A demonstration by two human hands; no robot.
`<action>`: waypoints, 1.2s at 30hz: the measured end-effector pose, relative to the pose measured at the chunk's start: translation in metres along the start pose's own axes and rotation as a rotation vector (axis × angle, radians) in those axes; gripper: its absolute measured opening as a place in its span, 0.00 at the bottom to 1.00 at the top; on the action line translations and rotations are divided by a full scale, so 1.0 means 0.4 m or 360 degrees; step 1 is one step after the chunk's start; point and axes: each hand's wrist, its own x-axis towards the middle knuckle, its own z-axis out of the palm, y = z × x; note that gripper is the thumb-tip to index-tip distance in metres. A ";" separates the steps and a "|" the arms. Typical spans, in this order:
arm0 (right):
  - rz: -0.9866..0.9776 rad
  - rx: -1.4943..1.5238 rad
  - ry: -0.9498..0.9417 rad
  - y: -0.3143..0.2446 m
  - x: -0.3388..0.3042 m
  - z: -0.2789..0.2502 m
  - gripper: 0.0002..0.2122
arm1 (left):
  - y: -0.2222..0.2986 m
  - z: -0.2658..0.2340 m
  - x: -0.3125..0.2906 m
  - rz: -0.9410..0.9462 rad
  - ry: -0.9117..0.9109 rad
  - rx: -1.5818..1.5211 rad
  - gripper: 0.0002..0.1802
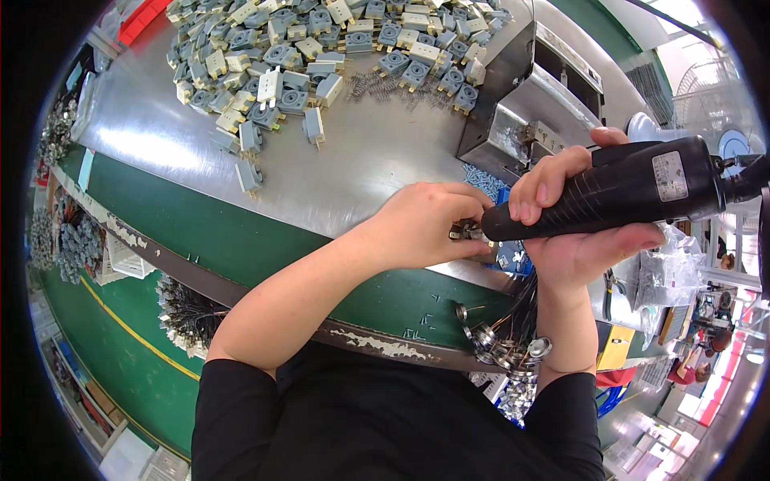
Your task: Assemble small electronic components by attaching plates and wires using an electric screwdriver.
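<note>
While the left hand [425, 224] pinches a small metal part [463, 232], the right hand [567, 260] clasps a black power driver [601, 192] beside it, apparently mid-fastening, next needing steady alignment.

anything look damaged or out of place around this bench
The bench's front edge looks worn: its dark coating is chipped in pale patches. A few small screw-like pieces lie loose on the green surface beside it, apart from the bluish heap by the metal box.
</note>
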 end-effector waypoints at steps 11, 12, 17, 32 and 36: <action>0.0237 -0.0450 0.0166 -0.014 -0.013 0.037 0.61 | -0.001 0.004 -0.005 -0.0020 0.0001 0.0006 0.22; 0.0237 -0.0456 0.0175 -0.010 -0.014 0.031 0.61 | -0.001 0.006 -0.001 -0.0006 0.0001 0.0004 0.21; 0.0117 -0.0169 -0.0011 0.016 -0.021 0.011 0.50 | -0.004 0.006 -0.004 -0.0041 -0.0015 -0.0045 0.21; -0.0136 -0.0037 -0.0397 0.042 -0.012 -0.007 0.49 | -0.015 0.012 -0.004 -0.0046 -0.0025 -0.0085 0.17; 0.0002 -0.0153 -0.0260 0.035 -0.019 -0.007 0.51 | -0.015 0.012 -0.002 -0.0011 -0.0019 -0.0071 0.15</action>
